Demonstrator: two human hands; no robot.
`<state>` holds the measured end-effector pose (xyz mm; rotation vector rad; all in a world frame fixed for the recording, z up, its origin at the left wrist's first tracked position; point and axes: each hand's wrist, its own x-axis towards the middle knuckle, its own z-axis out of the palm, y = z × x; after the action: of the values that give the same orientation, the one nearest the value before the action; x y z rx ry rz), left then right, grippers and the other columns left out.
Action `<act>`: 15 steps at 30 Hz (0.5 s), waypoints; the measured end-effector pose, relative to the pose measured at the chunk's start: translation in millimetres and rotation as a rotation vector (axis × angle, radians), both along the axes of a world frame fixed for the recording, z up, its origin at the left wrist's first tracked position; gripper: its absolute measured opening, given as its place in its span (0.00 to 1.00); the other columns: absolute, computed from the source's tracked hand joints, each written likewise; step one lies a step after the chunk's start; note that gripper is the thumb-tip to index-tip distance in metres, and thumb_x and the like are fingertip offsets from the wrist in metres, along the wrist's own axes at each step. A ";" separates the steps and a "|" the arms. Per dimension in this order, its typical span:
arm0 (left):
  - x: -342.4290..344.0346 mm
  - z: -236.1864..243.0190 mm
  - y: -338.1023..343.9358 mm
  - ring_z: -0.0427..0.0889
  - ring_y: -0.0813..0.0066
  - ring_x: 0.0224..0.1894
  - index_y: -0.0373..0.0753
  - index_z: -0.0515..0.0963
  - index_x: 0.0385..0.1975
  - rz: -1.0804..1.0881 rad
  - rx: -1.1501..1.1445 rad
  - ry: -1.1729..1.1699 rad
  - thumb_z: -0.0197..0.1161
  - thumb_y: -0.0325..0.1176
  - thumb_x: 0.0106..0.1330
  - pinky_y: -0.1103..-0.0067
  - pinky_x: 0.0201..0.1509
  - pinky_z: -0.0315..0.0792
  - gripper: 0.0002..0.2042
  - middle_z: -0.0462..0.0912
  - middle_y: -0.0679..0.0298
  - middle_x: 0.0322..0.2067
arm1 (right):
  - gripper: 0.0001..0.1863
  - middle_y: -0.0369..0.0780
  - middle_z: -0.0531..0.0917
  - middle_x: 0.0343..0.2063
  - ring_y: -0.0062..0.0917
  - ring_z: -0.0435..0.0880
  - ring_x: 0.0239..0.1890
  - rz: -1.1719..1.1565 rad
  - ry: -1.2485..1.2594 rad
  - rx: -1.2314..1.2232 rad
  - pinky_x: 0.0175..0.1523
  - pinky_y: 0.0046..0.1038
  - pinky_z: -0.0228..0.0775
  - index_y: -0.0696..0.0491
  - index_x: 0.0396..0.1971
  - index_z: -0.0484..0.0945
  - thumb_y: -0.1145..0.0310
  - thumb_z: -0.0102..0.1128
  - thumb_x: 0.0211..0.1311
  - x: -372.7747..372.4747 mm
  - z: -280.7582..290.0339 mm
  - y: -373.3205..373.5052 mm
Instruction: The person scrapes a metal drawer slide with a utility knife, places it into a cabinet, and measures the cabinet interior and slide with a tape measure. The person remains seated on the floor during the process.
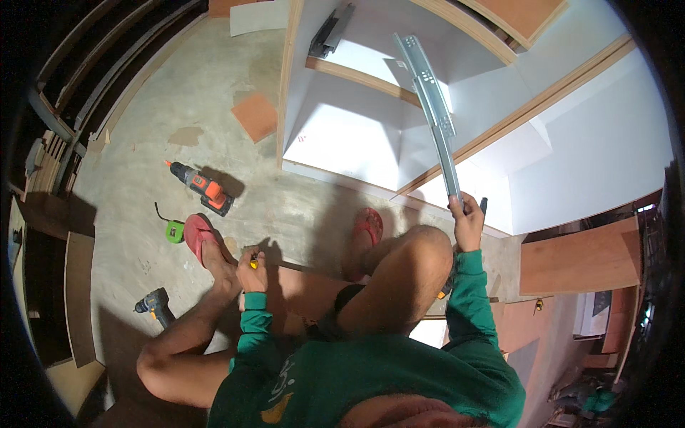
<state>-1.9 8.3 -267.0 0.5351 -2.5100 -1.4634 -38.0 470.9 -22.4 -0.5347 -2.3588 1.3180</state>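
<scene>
My right hand (468,222) is closed around the lower end of a long silver drawer slide (434,100), which points up in front of an open cabinet (342,135). A black, pen-like thing (484,205) sticks out beside the same hand; its kind is unclear. Between my legs, my left hand (252,269) is closed on a small yellow object (254,263), mostly hidden by the fingers. Left of centre on the floor, an orange and black cordless drill (203,188) lies beyond a green tape measure (174,231).
A second cordless drill (155,307) stands at the lower left. Dark drawer slides (331,31) rest on the cabinet's upper shelf. A brown board piece (255,116) lies on the concrete floor. Wooden panels (581,255) are at the right, and a board (78,299) stands at the far left.
</scene>
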 end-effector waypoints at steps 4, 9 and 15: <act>-3.0 1.3 -1.7 0.86 0.50 0.47 0.35 0.85 0.45 0.027 -0.047 -0.032 0.67 0.32 0.65 0.66 0.53 0.77 0.12 0.87 0.48 0.43 | 0.21 0.38 0.84 0.34 0.21 0.79 0.36 0.184 0.100 -0.104 0.45 0.26 0.72 0.66 0.53 0.79 0.64 0.66 0.70 -57.5 -2.5 5.8; -5.2 3.1 -2.1 0.86 0.48 0.50 0.35 0.86 0.46 0.062 0.051 -0.023 0.67 0.33 0.66 0.65 0.56 0.77 0.12 0.87 0.45 0.45 | 0.22 0.42 0.84 0.32 0.25 0.80 0.34 0.072 0.109 0.145 0.43 0.28 0.72 0.68 0.54 0.77 0.69 0.64 0.65 -174.2 -4.1 19.9; -3.7 8.2 -4.6 0.87 0.50 0.47 0.34 0.85 0.46 0.059 0.096 0.021 0.68 0.33 0.66 0.65 0.53 0.78 0.12 0.87 0.45 0.43 | 0.22 0.58 0.86 0.38 0.51 0.87 0.45 -0.056 -0.061 0.399 0.54 0.43 0.77 0.66 0.47 0.80 0.65 0.65 0.59 -279.8 0.1 21.8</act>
<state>-5.6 3.6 -258.8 0.6008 -2.3971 -1.5655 -317.8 492.7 -22.4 -0.5161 -2.5431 0.7836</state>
